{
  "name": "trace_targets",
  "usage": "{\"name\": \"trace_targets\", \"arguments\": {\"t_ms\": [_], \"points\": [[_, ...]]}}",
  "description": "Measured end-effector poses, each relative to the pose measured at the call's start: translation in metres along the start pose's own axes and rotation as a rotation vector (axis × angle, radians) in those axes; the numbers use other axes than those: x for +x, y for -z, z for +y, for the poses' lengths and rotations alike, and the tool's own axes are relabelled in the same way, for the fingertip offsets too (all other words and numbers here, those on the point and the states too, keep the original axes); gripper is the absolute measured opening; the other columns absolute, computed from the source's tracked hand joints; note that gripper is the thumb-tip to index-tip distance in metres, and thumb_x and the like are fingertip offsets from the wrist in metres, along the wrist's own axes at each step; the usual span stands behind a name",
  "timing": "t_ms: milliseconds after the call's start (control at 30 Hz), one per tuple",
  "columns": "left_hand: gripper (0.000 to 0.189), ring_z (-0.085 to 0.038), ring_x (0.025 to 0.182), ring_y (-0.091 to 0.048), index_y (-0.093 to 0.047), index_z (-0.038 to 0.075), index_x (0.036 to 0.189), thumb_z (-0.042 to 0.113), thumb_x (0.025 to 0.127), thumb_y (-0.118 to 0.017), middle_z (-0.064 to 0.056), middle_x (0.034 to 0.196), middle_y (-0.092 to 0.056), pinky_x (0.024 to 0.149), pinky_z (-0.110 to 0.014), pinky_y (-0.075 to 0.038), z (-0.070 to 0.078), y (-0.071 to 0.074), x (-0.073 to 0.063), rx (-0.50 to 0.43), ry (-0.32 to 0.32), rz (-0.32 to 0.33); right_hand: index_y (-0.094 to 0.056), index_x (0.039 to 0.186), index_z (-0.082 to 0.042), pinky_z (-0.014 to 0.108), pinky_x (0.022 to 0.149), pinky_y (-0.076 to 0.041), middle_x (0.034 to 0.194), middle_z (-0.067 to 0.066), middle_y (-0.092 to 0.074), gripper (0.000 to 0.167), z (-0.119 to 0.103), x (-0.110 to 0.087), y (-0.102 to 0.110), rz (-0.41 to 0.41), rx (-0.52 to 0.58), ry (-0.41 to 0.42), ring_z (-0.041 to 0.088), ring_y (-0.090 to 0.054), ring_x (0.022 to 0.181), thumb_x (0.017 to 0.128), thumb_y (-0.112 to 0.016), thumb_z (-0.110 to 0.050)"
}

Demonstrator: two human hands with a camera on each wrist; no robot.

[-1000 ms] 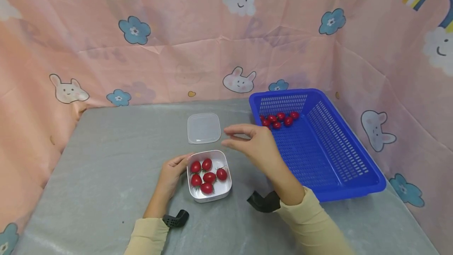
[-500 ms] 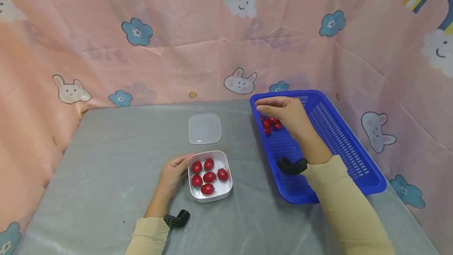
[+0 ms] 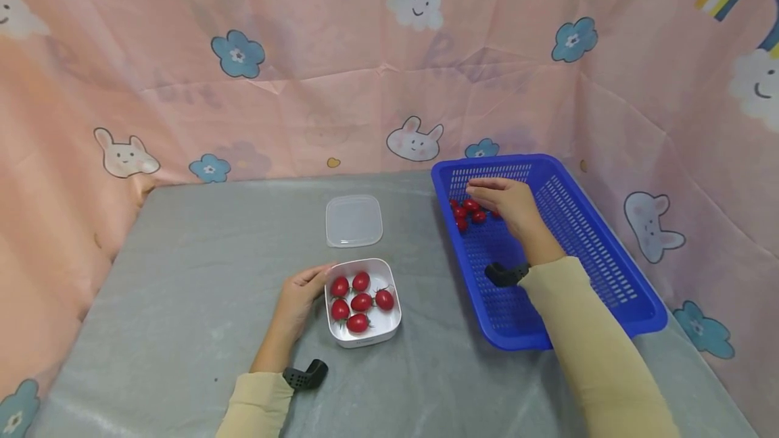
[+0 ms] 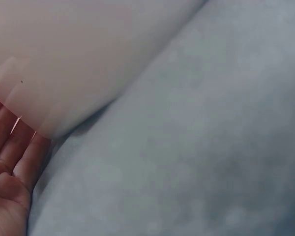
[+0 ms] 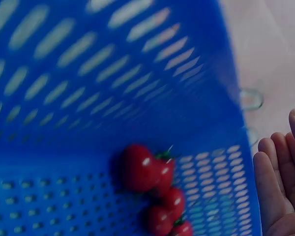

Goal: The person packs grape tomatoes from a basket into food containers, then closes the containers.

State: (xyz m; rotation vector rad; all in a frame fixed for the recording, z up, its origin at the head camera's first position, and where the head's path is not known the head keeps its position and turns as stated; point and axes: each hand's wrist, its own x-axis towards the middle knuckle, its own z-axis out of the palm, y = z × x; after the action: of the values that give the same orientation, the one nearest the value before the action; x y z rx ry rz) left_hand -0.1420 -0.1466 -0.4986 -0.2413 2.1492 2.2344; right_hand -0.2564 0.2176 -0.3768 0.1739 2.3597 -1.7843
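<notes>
In the head view my left hand rests against the left side of a white square food container. Its fingers lie fairly straight along the outer wall, as the left wrist view also shows. Several cherry tomatoes with green stems sit inside the container. My right hand hovers in the far left part of a blue plastic basket, over more cherry tomatoes, which it partly hides. Thumb and fingers are apart with nothing between them in the right wrist view, beside the basket's perforated wall.
A translucent square lid lies flat on the grey tabletop behind the container. Pink printed cloth hangs behind and along both sides. The basket takes up the right part of the table.
My right hand has moved right and away from beside the lid to inside the basket, then slightly lower toward the tomatoes. My left hand has stayed at the container.
</notes>
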Motion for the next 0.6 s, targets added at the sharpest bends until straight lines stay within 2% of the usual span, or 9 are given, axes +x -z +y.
{"name": "trace_targets", "arguments": {"t_ms": [67,133,233,300,367,500,533,600], "points": [[0.031,0.000,0.098,-0.067,-0.070,-0.008,0.114,0.015,0.094,-0.067,0.011,0.098,-0.076,0.086,-0.018,-0.053,0.000,0.000,0.001,-0.012,0.001,-0.001,-0.056,0.138,0.000,0.039,0.115,-0.038,0.087,-0.026,-0.066,0.055,0.006,0.005,0.002,-0.003,0.000,-0.008,-0.010,-0.066,0.088,0.093,-0.069,-0.031],[0.032,0.000,0.099,-0.066,-0.069,-0.008,0.115,0.015,0.094,-0.067,0.012,0.097,-0.075,0.086,-0.018,-0.054,-0.001,0.000,0.001,-0.013,0.004,-0.005,-0.056,0.137,0.002,0.039,0.114,-0.039,0.090,-0.023,-0.069,0.055,0.013,0.010,0.003,-0.012,-0.021,-0.004,-0.005,-0.068,0.094,0.094,-0.069,-0.029],[0.032,0.000,0.098,-0.066,-0.067,-0.010,0.117,0.013,0.094,-0.067,0.013,0.096,-0.075,0.086,-0.018,-0.054,0.000,0.000,0.001,-0.036,0.019,-0.014,-0.058,0.135,0.002,0.040,0.113,-0.041,0.110,-0.006,-0.073,0.054,0.023,0.017,0.002,-0.025,-0.100,-0.016,0.010,-0.068,0.110,0.093,-0.070,-0.030],[0.033,0.000,0.098,-0.066,-0.066,-0.011,0.118,0.012,0.094,-0.066,0.014,0.096,-0.075,0.087,-0.018,-0.054,0.000,-0.001,0.001,-0.048,0.026,-0.020,-0.059,0.135,0.001,0.041,0.113,-0.041,0.126,0.009,-0.069,0.054,0.029,0.020,0.001,-0.044,-0.155,-0.029,0.019,-0.066,0.117,0.093,-0.070,-0.031],[0.034,0.000,0.097,-0.066,-0.065,-0.012,0.119,0.010,0.094,-0.065,0.015,0.094,-0.075,0.087,-0.018,-0.054,0.000,-0.001,0.002,-0.063,0.034,-0.024,-0.060,0.134,0.002,0.040,0.111,-0.043,0.135,0.017,-0.063,0.053,0.034,0.023,0.000,-0.063,-0.179,-0.039,0.018,-0.067,0.114,0.093,-0.071,-0.030],[0.036,0.001,0.097,-0.066,-0.064,-0.013,0.120,0.012,0.095,-0.064,0.017,0.093,-0.074,0.087,-0.017,-0.053,0.001,-0.001,0.001,-0.065,0.030,-0.028,-0.061,0.131,0.005,0.035,0.103,-0.050,0.131,0.019,-0.065,0.051,0.041,0.027,-0.003,-0.085,-0.170,-0.020,0.002,-0.069,0.096,0.091,-0.073,-0.024],[0.036,0.001,0.097,-0.066,-0.064,-0.013,0.120,0.012,0.095,-0.064,0.017,0.093,-0.074,0.087,-0.017,-0.053,0.001,-0.001,0.001,-0.066,0.029,-0.029,-0.062,0.130,0.005,0.035,0.102,-0.051,0.129,0.018,-0.066,0.050,0.042,0.028,-0.004,-0.083,-0.183,-0.014,0.001,-0.068,0.095,0.091,-0.073,-0.023],[0.036,0.001,0.098,-0.066,-0.064,-0.013,0.120,0.013,0.095,-0.065,0.017,0.093,-0.074,0.088,-0.017,-0.053,0.002,0.000,0.000,-0.065,0.023,-0.032,-0.064,0.128,0.004,0.037,0.105,-0.049,0.129,0.018,-0.066,0.049,0.044,0.028,-0.005,-0.073,-0.240,-0.011,0.007,-0.067,0.104,0.090,-0.074,-0.025]]}}
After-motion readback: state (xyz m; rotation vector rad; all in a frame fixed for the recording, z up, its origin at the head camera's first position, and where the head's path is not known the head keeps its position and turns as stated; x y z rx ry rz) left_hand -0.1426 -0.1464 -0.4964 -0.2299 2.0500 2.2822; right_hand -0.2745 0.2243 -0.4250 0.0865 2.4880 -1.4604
